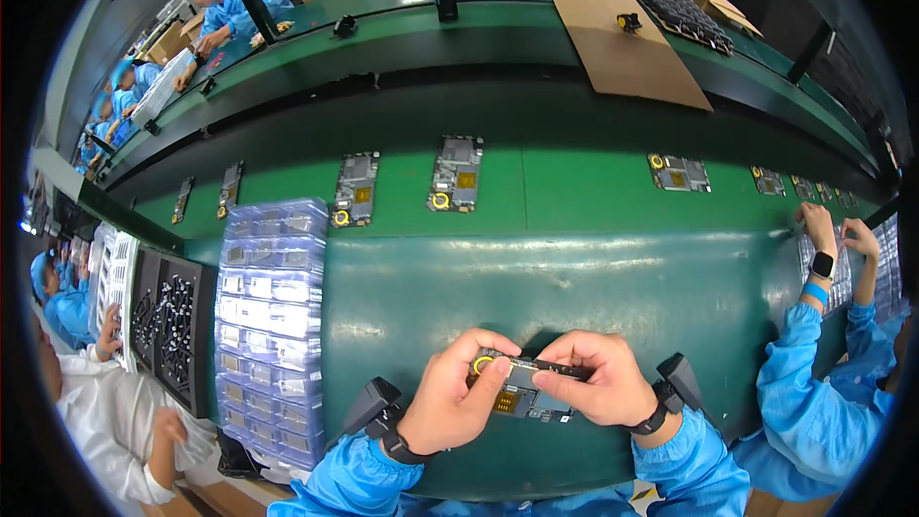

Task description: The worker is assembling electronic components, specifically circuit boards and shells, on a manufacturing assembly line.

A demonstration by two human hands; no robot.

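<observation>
Low in the middle of the head view, I hold a dark circuit board (518, 402) with a yellow ring at its left end and a gold patch. My left hand (450, 396) is closed on the board's left end, thumb on top beside the ring. With thumb and fingers, my right hand (601, 385) pinches a narrow dark strip (567, 370) along the far right edge of the board. Whether that strip is a separate part or belongs to the board, I cannot tell. The fingers hide some of the board's far edge.
Left of my hands stands a clear plastic tray (270, 325) with many compartments, beside a black bin (172, 325) of small dark parts. Several similar boards (458, 174) lie along the green strip (565, 201) ahead. A co-worker's hands (819, 228) are at the right.
</observation>
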